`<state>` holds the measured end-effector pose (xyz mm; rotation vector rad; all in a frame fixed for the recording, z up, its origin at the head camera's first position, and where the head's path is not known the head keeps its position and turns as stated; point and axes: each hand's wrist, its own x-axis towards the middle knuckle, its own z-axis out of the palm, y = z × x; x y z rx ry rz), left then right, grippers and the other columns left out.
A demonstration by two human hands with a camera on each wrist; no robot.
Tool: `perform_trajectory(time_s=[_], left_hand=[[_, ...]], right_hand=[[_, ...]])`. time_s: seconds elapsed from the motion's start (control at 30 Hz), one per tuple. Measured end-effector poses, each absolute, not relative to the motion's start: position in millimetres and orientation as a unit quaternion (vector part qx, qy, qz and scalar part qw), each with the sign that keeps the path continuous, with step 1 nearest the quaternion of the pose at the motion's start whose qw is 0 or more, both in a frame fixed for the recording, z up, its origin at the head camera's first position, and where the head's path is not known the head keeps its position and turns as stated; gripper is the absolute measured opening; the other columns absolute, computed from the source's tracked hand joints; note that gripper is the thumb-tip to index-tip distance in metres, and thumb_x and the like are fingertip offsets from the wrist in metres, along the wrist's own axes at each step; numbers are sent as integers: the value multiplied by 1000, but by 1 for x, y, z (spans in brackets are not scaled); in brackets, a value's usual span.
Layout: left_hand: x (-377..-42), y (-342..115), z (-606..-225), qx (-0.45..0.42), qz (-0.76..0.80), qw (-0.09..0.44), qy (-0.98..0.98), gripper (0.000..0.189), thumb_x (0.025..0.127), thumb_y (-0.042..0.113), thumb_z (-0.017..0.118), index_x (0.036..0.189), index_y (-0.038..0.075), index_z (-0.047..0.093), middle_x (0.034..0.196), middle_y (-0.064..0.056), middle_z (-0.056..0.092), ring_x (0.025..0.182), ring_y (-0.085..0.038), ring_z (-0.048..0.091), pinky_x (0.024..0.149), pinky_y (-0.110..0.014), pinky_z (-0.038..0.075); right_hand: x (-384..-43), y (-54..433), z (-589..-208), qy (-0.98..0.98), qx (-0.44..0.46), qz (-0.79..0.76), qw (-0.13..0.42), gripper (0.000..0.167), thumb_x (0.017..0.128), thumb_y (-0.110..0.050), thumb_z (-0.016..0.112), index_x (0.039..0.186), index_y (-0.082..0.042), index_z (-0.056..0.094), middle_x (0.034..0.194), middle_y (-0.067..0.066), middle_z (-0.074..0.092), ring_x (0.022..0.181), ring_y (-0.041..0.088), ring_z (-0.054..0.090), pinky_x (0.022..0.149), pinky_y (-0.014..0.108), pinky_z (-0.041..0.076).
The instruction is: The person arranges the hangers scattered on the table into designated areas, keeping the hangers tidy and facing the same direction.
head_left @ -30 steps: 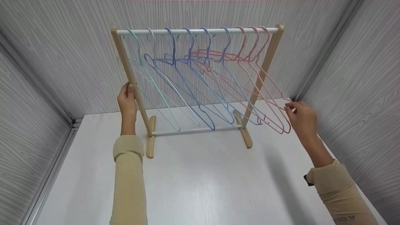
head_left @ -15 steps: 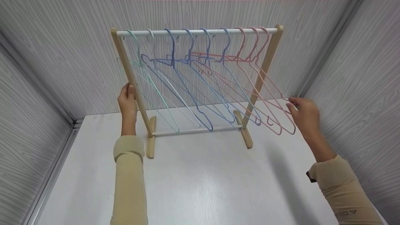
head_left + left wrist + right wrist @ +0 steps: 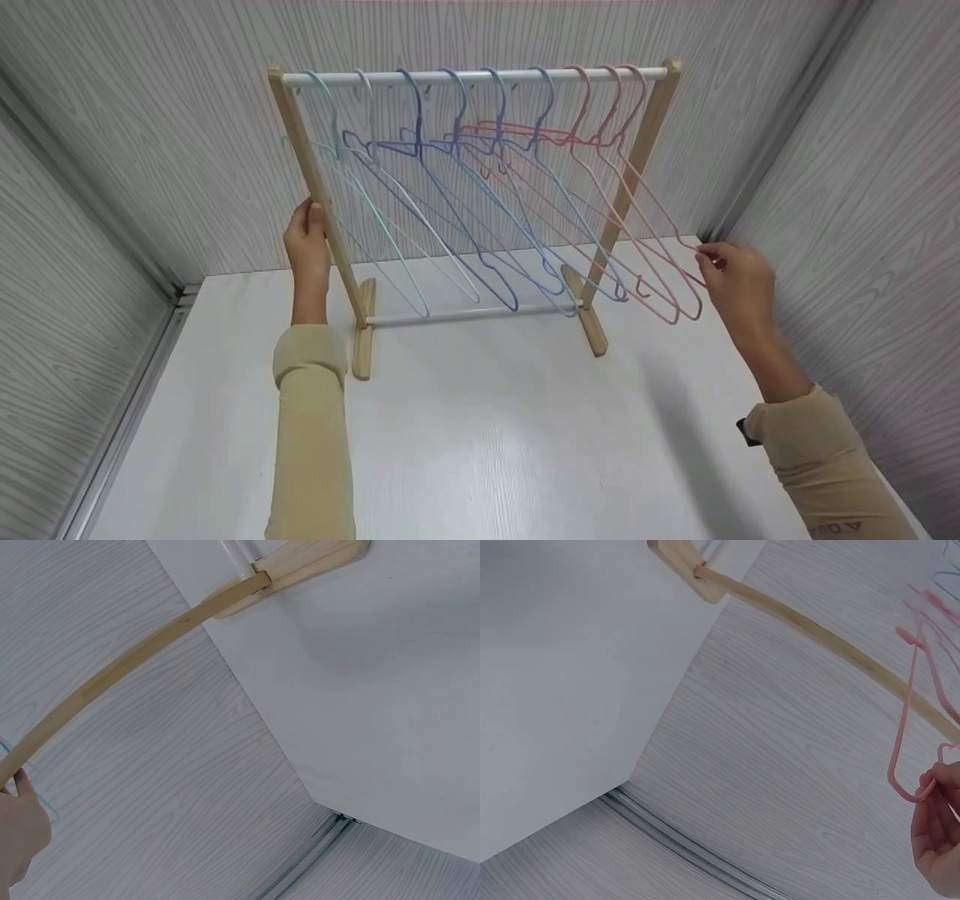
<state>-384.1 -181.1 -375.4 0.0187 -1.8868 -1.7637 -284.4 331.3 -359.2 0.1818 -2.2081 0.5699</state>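
A small clothes rack has wooden uprights and a white top rail [image 3: 337, 77] hung with several wire hangers. My left hand [image 3: 307, 247] grips the left upright [image 3: 296, 135] partway up, its fingers partly hidden behind the wood. In the left wrist view, that hand [image 3: 22, 832] shows at the lower left edge against the upright [image 3: 120, 656]. With thumb and forefinger, my right hand [image 3: 742, 289] pinches the outer end of the rightmost pink hanger [image 3: 651, 192], whose hook stays on the rail. The right wrist view shows those fingertips on the hanger's bent pink end [image 3: 896, 757].
Left of the pink hangers hang blue ones, a white hanger and a teal hanger [image 3: 376, 210]. The rack stands on wooden feet [image 3: 361, 352] joined by a white lower bar [image 3: 480, 311]. Wood-grain walls [image 3: 862, 187] enclose the white tabletop [image 3: 480, 435].
My right hand has shifted slightly right; its thumb and forefinger, apart half a second ago, now meet on the pink hanger's end. The hangers sway a little. My left hand stays put.
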Motion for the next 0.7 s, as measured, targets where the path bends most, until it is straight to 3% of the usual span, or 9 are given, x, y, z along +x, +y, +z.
perform_trajectory(time_s=[0.33,0.57,0.7], left_hand=[[-384,-181,-375,15,-652,270,-708,47,99,28,41,136,-1,41,131,-16,48,119,-24,46,96,-27,39],[-384,-182,-376,13,-657,268,-705,47,99,29,40,136,0,40,130,-15,48,118,-23,47,95,-28,39],[-384,-183,-376,14,-659,265,-704,48,99,29,40,136,0,40,131,-15,48,119,-23,46,96,-28,38]], right_hand=[[-277,325,-360,-874,88,232,418,7,81,1,67,86,6,70,75,18,63,64,29,58,60,35,40],[-279,323,-360,-881,91,243,395,9,81,-2,70,87,4,71,76,16,66,63,27,61,56,14,34],[-279,323,-360,-881,90,247,394,9,80,-1,70,87,4,72,74,16,66,60,23,57,54,10,31]])
